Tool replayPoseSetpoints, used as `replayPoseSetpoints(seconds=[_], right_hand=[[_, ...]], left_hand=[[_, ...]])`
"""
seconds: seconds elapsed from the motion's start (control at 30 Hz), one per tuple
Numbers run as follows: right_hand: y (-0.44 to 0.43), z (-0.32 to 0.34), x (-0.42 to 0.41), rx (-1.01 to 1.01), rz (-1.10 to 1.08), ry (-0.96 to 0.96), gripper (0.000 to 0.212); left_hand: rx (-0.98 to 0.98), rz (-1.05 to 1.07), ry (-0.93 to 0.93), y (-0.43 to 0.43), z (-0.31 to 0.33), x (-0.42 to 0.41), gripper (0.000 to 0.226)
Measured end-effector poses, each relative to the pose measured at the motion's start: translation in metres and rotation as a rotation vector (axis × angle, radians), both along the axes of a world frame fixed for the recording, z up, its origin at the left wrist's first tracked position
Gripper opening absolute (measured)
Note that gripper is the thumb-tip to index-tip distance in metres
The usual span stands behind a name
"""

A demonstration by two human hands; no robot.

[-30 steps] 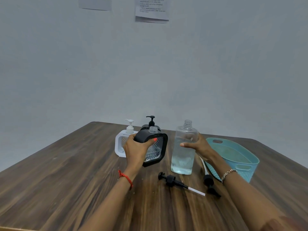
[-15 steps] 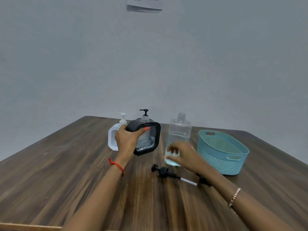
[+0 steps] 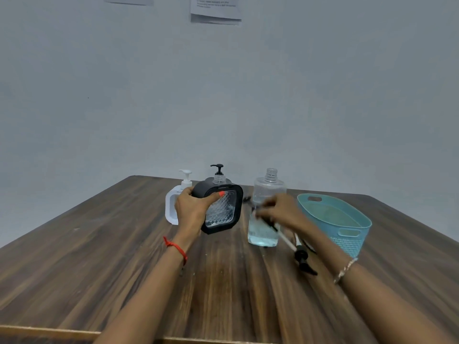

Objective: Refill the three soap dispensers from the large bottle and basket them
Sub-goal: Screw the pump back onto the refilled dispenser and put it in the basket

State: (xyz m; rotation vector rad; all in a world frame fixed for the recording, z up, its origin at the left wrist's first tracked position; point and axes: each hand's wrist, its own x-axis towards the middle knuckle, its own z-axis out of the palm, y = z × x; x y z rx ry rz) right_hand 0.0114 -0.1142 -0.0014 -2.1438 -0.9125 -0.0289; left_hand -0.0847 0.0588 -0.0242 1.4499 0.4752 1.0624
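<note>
My left hand (image 3: 192,211) grips a black square dispenser (image 3: 224,212) with a clear diamond-patterned front. It stands on the table, tilted a little, and its neck is uncapped. My right hand (image 3: 279,209) is blurred and holds a black pump with a white tube (image 3: 285,238) in front of the large clear bottle (image 3: 265,194). That bottle has no cap and holds liquid in its lower part. A white dispenser (image 3: 172,207) with its pump on stands left of my left hand. Another black pump head (image 3: 218,168) shows behind the black dispenser. The teal basket (image 3: 347,240) stands at the right.
A second black pump (image 3: 302,258) lies on the wooden table (image 3: 124,256) between the large bottle and the basket, beside my right forearm. A grey wall rises behind the table, with papers (image 3: 215,11) pinned high up.
My right hand let go of the large bottle, reached down to the table and lifted the pump with the white tube. My left hand kept hold of the black dispenser.
</note>
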Motion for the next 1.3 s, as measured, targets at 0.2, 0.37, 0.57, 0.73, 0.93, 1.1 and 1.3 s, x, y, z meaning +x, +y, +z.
replayPoseSetpoints(seconds=[0.2,0.37,0.57,0.73,0.93,1.1,1.3], right_hand=[[-0.004,0.098,-0.003,0.858,0.072,0.137,0.007],[0.011,0.135,-0.017,0.972,0.167,0.007,0.011],[0.027,0.127,-0.023,0.892,0.210,-0.016,0.012],[0.030,0.108,-0.022,0.839,0.213,0.031,0.012],[0.030,0.082,-0.026,0.707,0.186,0.035,0.014],[0.025,0.063,-0.028,0.559,0.126,0.026,0.037],[0.023,0.055,-0.036,0.593,0.063,-0.060,0.014]], left_hand=[[-0.011,-0.089,-0.020,-0.007,0.004,0.003,0.044],[-0.011,-0.224,-0.049,-0.020,0.009,0.005,0.034],[-0.027,-0.314,-0.075,-0.032,0.012,0.005,0.032],[-0.025,-0.340,-0.095,-0.035,0.017,0.002,0.028],[-0.084,-0.390,-0.138,-0.035,0.021,0.000,0.031],[-0.101,-0.402,-0.158,-0.034,0.027,-0.002,0.032],[-0.096,-0.375,-0.134,-0.033,0.026,0.001,0.035]])
